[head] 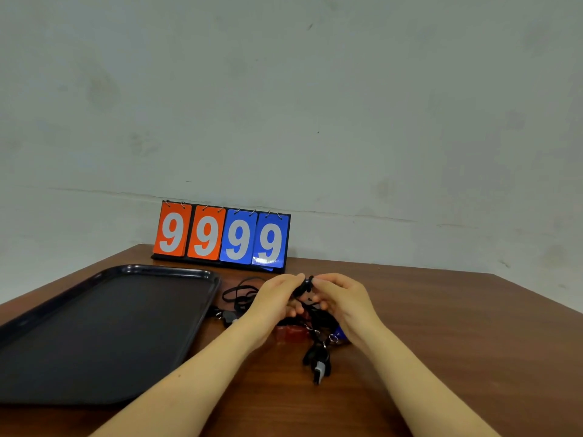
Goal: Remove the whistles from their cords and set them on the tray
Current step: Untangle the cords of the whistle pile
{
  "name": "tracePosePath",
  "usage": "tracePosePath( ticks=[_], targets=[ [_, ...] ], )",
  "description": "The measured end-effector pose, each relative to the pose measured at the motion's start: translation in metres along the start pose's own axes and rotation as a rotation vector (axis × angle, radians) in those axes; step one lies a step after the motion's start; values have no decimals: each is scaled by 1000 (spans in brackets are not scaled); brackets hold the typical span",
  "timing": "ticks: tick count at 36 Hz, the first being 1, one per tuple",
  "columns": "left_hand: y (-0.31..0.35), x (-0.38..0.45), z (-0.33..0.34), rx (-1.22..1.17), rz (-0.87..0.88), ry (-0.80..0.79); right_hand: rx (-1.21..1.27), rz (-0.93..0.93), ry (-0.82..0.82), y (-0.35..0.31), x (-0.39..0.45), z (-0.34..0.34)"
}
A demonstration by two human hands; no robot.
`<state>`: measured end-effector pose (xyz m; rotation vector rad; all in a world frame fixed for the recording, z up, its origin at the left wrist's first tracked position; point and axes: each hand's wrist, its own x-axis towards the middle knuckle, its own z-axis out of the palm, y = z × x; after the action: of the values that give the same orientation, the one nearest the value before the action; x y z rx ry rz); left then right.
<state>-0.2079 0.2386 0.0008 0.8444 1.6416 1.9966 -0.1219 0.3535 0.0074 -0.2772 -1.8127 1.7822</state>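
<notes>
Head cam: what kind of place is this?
Likely a staged recording setup, not a home: a bare brown wooden table against a blank scuffed grey wall, a flip scoreboard with orange and blue 9 cards, and a dark rectangular plastic tray laid out.

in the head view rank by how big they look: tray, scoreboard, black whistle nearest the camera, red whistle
1. tray, by far the largest
2. scoreboard, though it stands farther back
3 and 4. black whistle and red whistle: both small; the red one is partly hidden by the left hand, so I cannot rank them
</notes>
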Motion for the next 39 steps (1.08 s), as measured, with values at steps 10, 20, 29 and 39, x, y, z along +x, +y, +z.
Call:
tracePosePath(
  ticks=[10,20,29,39],
  targets=[
    [-1,-3,1,105,38,-40,121,104,-52,-4,-2,2],
    [1,-5,-2,-135,-5,-64,177,71,-49,-5,-2,6],
    [-2,-2,-2,-50,-28,-2,-155,-29,48,-5,-5,11],
    [0,-5,-2,12,49,0,-263,-160,74,-4,-7,12]
  ],
)
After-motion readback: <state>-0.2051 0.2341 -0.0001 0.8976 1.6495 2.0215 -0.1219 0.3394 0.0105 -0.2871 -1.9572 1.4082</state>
